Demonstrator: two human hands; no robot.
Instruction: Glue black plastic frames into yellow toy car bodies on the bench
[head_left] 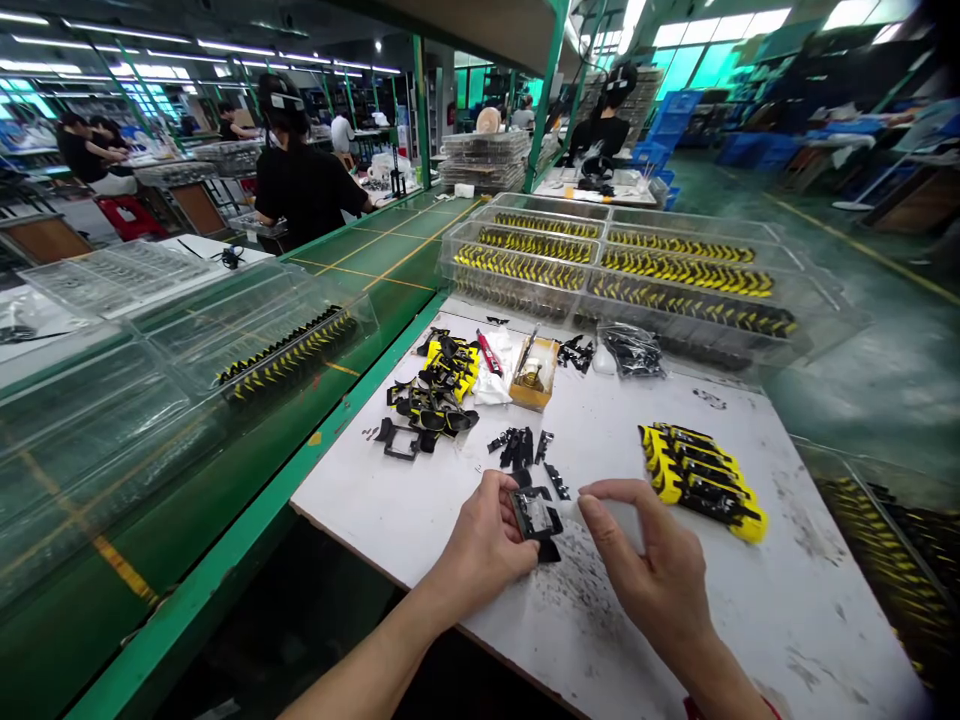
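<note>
A small black frame-like part [537,513] is held up over the white table [517,625], gripped by my left hand [491,530] with the fingers behind it. Just right of it is my right hand [649,555], thumb and index finger brought close together around something whitish, too blurred to make out. Small black pieces [517,448] lie behind the held part. Farther left is a pile of black and yellow parts [442,385], with a square black frame [402,441] at its near edge. Yellow and black assemblies [705,475] stand in a row on the right.
Clear trays of yellow-black parts [615,265] stack behind the table. An open box [534,375], a red tool [490,352] and a plastic bag [631,350] sit toward the back. A green conveyor [300,400] with trays runs along the left. Other people sit in the background.
</note>
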